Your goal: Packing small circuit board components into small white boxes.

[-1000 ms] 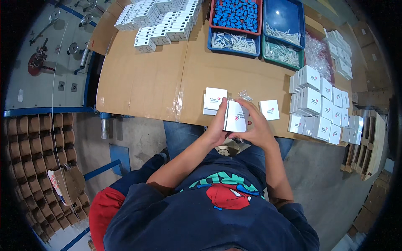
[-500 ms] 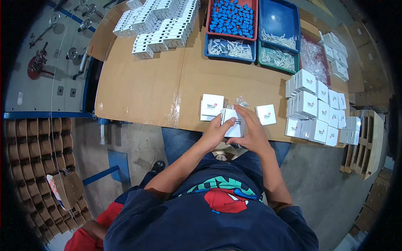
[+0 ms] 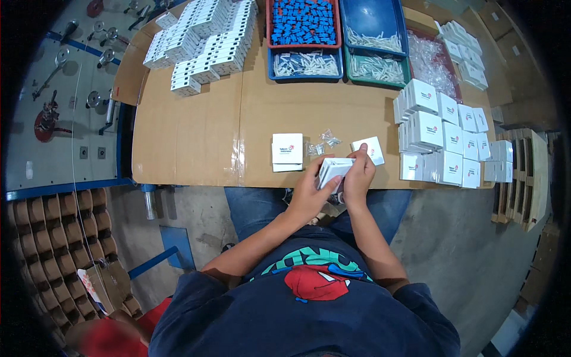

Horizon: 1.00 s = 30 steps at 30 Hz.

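Note:
Above the table's near edge, both my hands close around a white square box [image 3: 334, 171], which is tilted and shows layered edges. My left hand [image 3: 310, 193] grips its left side, thumb across the front. My right hand [image 3: 358, 177] wraps its right side, covering part of it. Left of my hands lie two overlapping white square pieces [image 3: 287, 150] with a small red mark on top. Small clear bags of tiny parts [image 3: 330, 138] rest just beyond my left hand. Partly behind my right fingers is another white square piece [image 3: 372, 149].
Stacked white boxes [image 3: 450, 138] stand at the right, and more white units [image 3: 205, 44] at the far left. At the back are a red tray of blue parts [image 3: 269, 27] and blue and green trays of white plugs [image 3: 408, 74]. A person in red [image 3: 113, 338] is at lower left.
The white box has been tilted and turned between my hands, and my right hand has closed onto it. The whole view has shifted slightly.

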Available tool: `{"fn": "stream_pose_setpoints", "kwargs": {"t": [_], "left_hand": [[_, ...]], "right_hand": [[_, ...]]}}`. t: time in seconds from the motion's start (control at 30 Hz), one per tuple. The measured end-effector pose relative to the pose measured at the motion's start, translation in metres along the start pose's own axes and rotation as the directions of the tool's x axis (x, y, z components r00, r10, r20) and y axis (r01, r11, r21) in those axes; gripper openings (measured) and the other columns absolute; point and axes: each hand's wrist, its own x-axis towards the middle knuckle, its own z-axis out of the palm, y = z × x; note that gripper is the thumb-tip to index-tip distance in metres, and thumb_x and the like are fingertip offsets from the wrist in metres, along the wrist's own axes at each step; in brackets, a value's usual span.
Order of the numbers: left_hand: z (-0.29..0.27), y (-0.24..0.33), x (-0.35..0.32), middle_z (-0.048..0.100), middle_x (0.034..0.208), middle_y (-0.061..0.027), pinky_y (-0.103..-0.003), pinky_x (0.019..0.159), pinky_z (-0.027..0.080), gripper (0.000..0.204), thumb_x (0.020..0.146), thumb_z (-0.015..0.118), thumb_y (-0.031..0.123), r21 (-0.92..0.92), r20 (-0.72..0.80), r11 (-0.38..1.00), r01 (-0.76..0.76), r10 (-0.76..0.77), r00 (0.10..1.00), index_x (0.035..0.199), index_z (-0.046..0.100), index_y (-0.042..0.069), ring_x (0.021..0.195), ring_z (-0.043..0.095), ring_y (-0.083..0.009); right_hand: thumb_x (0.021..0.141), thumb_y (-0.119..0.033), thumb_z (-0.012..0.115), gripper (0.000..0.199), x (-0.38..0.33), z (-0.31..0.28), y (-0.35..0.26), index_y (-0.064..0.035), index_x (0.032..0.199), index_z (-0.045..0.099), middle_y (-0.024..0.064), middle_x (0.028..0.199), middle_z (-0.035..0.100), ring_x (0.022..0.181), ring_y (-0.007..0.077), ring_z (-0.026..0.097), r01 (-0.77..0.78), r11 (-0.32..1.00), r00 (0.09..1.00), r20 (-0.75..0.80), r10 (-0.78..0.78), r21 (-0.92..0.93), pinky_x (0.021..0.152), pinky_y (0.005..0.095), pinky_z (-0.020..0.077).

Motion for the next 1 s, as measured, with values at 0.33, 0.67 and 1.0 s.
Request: {"fn": "stream_pose_setpoints", "kwargs": {"t": [0.33,0.67,1.0], "left_hand": [[0.011,-0.002,0.0,0.068,0.111,-0.0101,-0.026,0.086,0.051,0.033,0.096,0.065,0.007,-0.191,-0.108,0.975,0.112,-0.135,0.985,0.125,0.057,-0.007,0.099,0.062,-0.0115],[0.006,-0.012,0.002,0.068,0.113,-0.0103,-0.027,0.088,0.05,0.037,0.095,0.068,0.01,-0.218,-0.168,0.969,0.118,-0.156,0.973,0.127,0.057,-0.005,0.099,0.063,-0.0142],[-0.025,0.0,0.006,0.07,0.109,-0.011,-0.027,0.088,0.053,0.04,0.085,0.076,0.003,-0.017,0.037,0.978,0.207,-0.206,0.978,0.121,0.059,-0.002,0.102,0.065,-0.0139]], "right_hand": [[0.106,-0.036,0.044,0.055,0.005,-0.006,0.014,0.0001,0.066,0.054,0.0025,0.058,0.051,0.059,0.0105,0.045,0.073,0.992,0.993,-0.084,-0.081,-0.102,0.058,0.0316,0.038],[0.104,-0.029,0.052,0.035,0.014,-0.023,0.031,0.0022,0.092,0.063,0.0066,0.085,0.066,0.077,0.0133,0.059,0.108,0.994,0.963,0.247,-0.105,0.003,0.07,0.0278,0.0468],[0.091,-0.008,0.071,0.028,0.012,-0.058,0.006,0.003,0.116,0.064,0.0043,0.107,0.065,0.1,0.012,0.062,-0.107,0.994,0.69,0.717,0.095,-0.029,0.087,0.0266,0.0498]]}}
